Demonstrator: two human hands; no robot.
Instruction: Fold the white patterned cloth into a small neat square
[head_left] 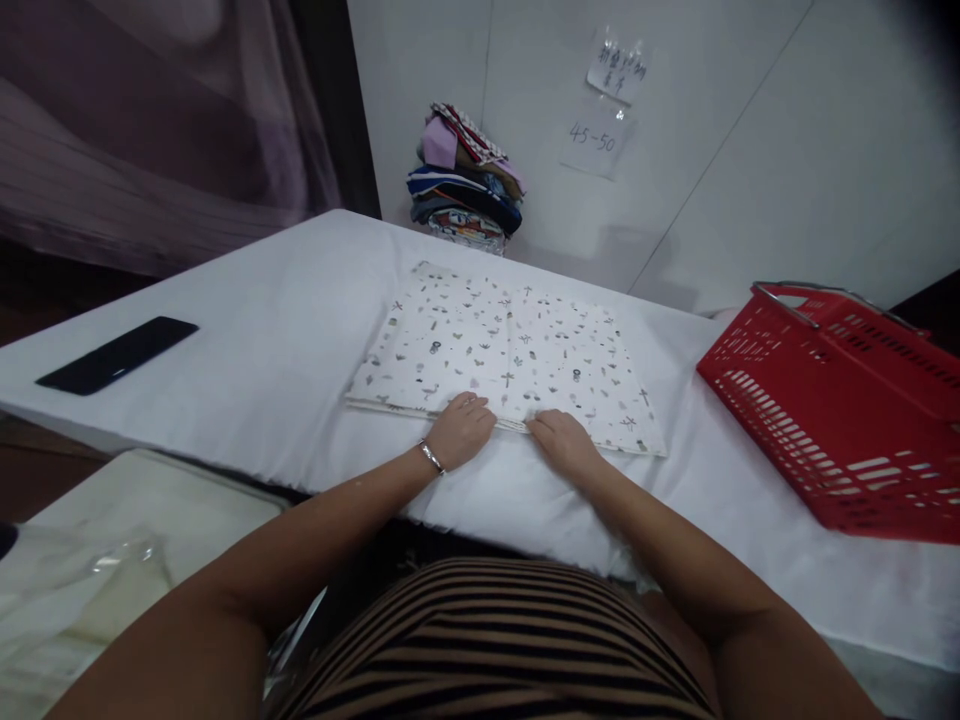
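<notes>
A white cloth with small dark prints (510, 350) lies flat and folded on the white table (285, 350). My left hand (465, 430) rests at the cloth's near edge, fingers curled round the hem. A bracelet sits on that wrist. My right hand (562, 440) is beside it, a little to the right, its fingers also curled onto the same near edge. Both hands are close together at the middle of the edge.
A stack of folded colourful cloths (465, 180) stands at the back against the wall. A red plastic basket (840, 400) sits at the right. A black phone (120, 355) lies at the left. Paper notes (611, 90) hang on the wall.
</notes>
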